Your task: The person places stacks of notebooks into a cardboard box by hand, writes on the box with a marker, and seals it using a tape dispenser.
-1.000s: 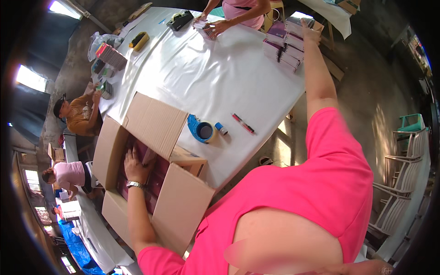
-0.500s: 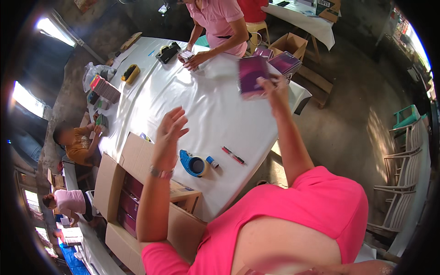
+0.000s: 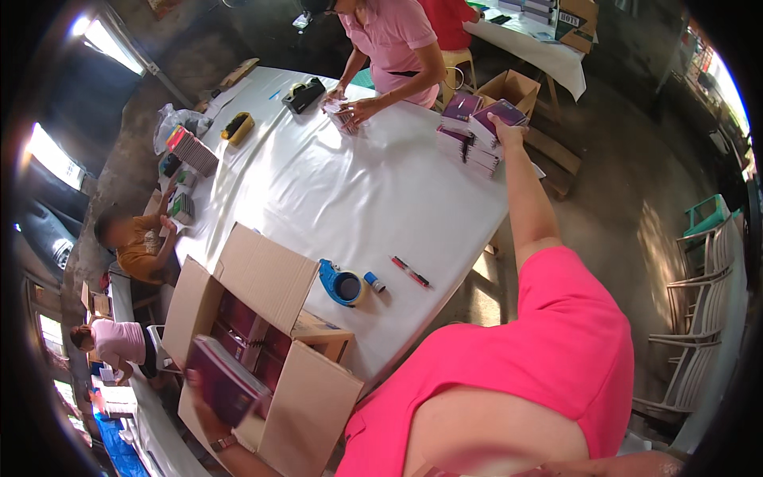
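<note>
My left hand [image 3: 200, 401], partly blurred, grips a small bundle of dark purple notebooks [image 3: 226, 380] above an open cardboard box [image 3: 298, 405]. Several purple notebooks [image 3: 270, 350] lie inside that box. With my arm stretched to the table's far right corner, my right hand [image 3: 509, 133] closes its fingers on a purple spiral notebook [image 3: 497, 113]. It sits among stacks of similar notebooks [image 3: 461, 110]. How many it has hold of, I cannot tell.
On the white-covered table [image 3: 381, 207] are a blue tape dispenser [image 3: 342, 282], a glue stick [image 3: 374, 281] and a pen [image 3: 410, 271]. Across it, a person in pink [image 3: 389, 40] handles notebooks. At the left, another person [image 3: 139, 246] sits by stacked books.
My right hand has carried its notebook farther away to the stacks at the corner. My left hand, raised and holding nothing before, is now low over the box with purple notebooks.
</note>
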Demonstrator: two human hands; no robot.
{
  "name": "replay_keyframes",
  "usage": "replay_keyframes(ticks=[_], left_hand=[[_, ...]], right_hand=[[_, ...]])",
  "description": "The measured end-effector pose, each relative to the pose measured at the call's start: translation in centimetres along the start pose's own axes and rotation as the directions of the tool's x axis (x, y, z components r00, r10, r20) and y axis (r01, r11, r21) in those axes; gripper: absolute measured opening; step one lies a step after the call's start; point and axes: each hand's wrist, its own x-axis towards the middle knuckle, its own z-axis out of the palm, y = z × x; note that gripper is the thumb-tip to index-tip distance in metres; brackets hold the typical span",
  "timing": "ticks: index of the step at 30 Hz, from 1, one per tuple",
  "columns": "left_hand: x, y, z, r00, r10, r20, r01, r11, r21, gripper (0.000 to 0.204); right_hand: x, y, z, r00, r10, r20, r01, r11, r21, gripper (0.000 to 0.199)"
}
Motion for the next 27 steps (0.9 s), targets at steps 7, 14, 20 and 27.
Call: replay_keyframes(ticks=[7,14,20,27], left_hand=[[-1.1,-9.0,-5.2,0.938,0.347,0.010,-0.013,0.006,1.000,0.061],[0.3,-8.8,0.9,1.000,0.019,0.013,-0.013,0.031,0.999,0.086],[-1.2,-5.7,0.7,0.953,-0.162,0.257,-0.275,-0.102,0.956,0.051],[-4.9,-4.2,-4.5,0.993,-0.051,0.102,-0.095,0.113,0.989,0.047]], right_hand=[[-6.7,-1.0,-1.4,0.983,0.088,0.164,-0.102,0.992,0.078,0.106],[-24.5,-5.9,-5.0,0.837,-0.506,0.206,0.300,0.741,0.600,0.080],[-46.7,-13.8,-11.8,0.147,-0.842,0.520,0.278,0.539,0.795,0.064],[-60.8,-8.1,-14.1,-0.403,-0.334,0.852,0.763,0.392,0.514,0.054]])
